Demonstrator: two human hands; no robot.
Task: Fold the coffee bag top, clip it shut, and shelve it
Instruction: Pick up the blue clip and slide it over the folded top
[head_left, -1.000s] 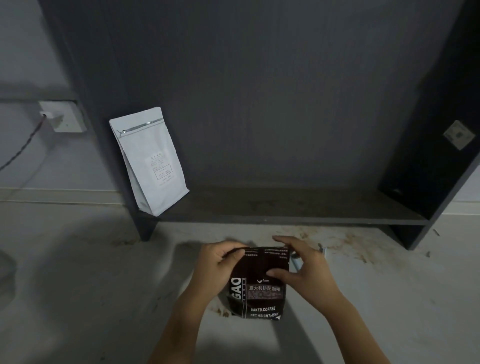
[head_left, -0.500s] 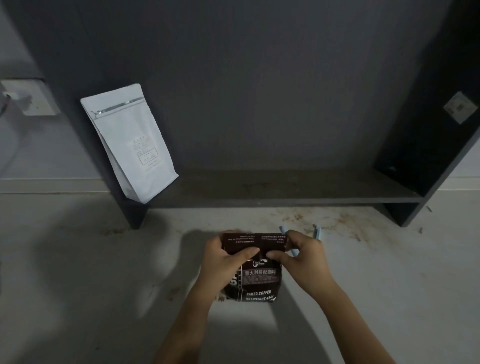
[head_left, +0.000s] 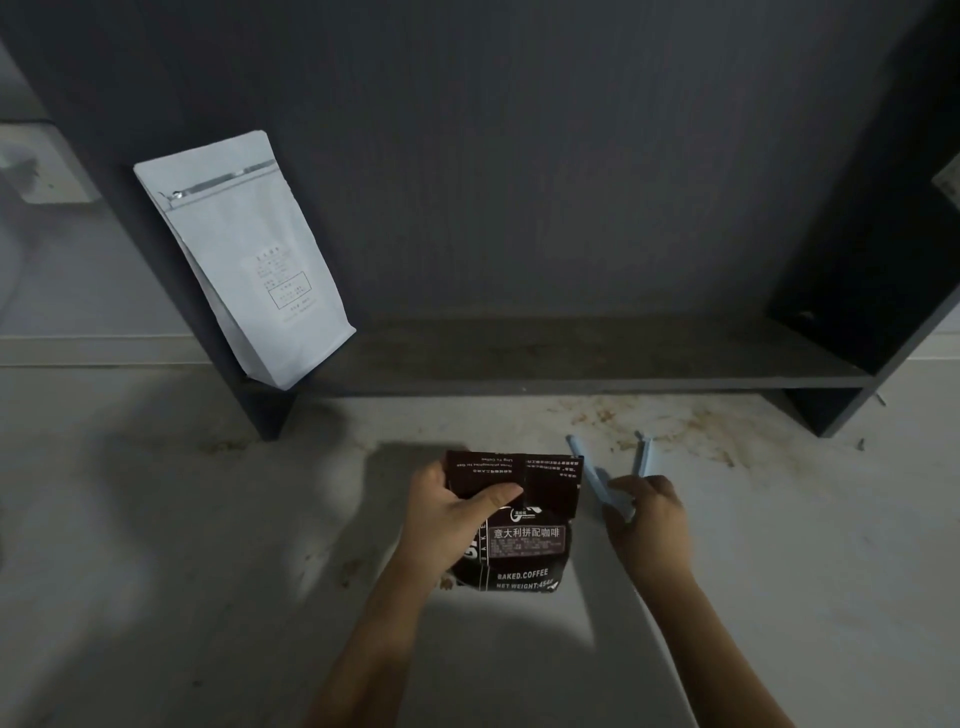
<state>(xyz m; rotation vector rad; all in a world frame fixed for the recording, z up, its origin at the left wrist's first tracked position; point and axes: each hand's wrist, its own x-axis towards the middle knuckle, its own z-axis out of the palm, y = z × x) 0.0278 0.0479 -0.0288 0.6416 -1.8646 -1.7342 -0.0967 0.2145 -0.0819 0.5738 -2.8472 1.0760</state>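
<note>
A dark brown coffee bag (head_left: 524, 545) stands on the pale floor with its top folded down toward me. My left hand (head_left: 447, 519) grips the bag's left side, thumb pressing the folded flap flat. To the bag's right lies a pale blue bag clip (head_left: 605, 483), opened into a V with its two arms pointing away from me. My right hand (head_left: 649, 525) has its fingers closed around the clip's hinge end. The dark shelf (head_left: 597, 384) runs low across the view behind the bag.
A white coffee bag (head_left: 244, 260) leans against the shelf's left wall, on the board's left end. Brown coffee stains (head_left: 691, 421) mark the floor in front of the shelf. A wall socket (head_left: 41, 166) sits at far left.
My right hand has left the folded bag top and moved right onto the blue clip. The left hand alone now holds the fold down. The view has shifted slightly.
</note>
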